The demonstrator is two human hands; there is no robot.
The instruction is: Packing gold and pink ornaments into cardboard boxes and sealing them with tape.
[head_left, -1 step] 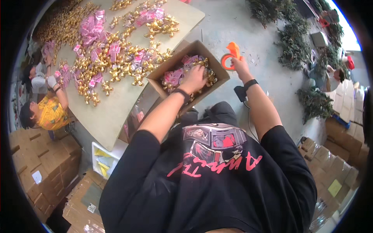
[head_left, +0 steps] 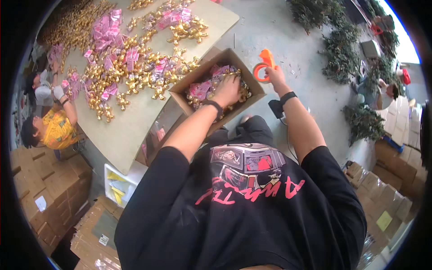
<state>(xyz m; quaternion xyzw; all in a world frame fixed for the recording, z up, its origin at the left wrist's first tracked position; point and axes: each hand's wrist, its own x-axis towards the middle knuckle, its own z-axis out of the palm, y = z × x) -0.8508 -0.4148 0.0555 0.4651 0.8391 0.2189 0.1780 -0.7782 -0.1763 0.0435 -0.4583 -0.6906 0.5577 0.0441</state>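
An open cardboard box (head_left: 183, 100) stands in front of me, filled with shiny gold figurines (head_left: 243, 91) and pink cards (head_left: 199, 89). My left hand (head_left: 227, 91) reaches down into it and rests on the contents, fingers spread over them; their tips are partly hidden. Just beyond the box's right side, my right hand (head_left: 278, 78) is closed around an orange tape dispenser (head_left: 266, 57) and holds it up in the air.
Left of the box, a large table (head_left: 130, 139) bears heaps of gold figurines and pink cards. Two people work at its far left side. Stacked cartons (head_left: 49, 180) stand at lower left, others (head_left: 380, 193) at lower right. Green artificial branches (head_left: 339, 49) lie on the floor at right.
My left hand has shifted very slightly over the box's contents. My right hand and the tape dispenser have moved slightly left.
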